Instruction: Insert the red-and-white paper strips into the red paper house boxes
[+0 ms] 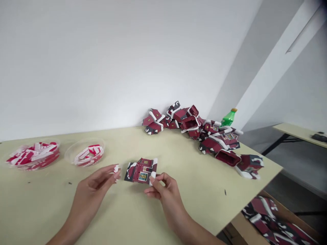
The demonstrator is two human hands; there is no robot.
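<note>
One flat house cutout [141,171] pinched by right hand [163,187], left hand [98,185] beside, two bowls [84,149].

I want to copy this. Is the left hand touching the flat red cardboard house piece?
Apart. The head view shows beige table between the left hand and the flat red cardboard house piece.
</note>
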